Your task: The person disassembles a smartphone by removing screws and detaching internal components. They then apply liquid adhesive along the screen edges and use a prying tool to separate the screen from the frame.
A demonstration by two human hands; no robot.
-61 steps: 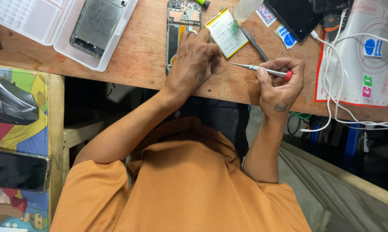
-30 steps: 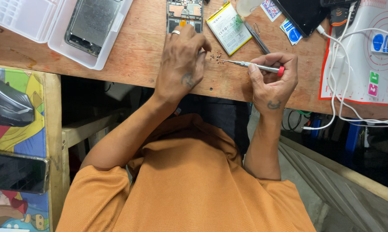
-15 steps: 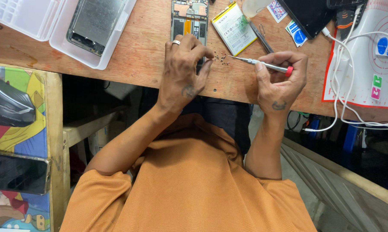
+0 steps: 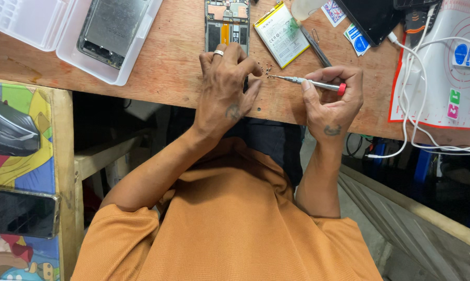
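White cable [image 4: 417,99], red-edged mat [image 4: 448,88], clear plastic tray [image 4: 73,57].

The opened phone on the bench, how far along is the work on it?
Done: the opened phone lies with its back off, its battery out beside it, and tiny screws are gathered on the wooden bench. In hand: the right hand aims a precision screwdriver at those screws while the left hand rests at the phone's near end. Left: whatever remains inside cannot be judged from here.

Upper centre lies a white battery label [image 4: 280,32] edged yellow; blue-white stickers [image 4: 355,40] sit right; a dark phone screen [image 4: 19,211] lower left
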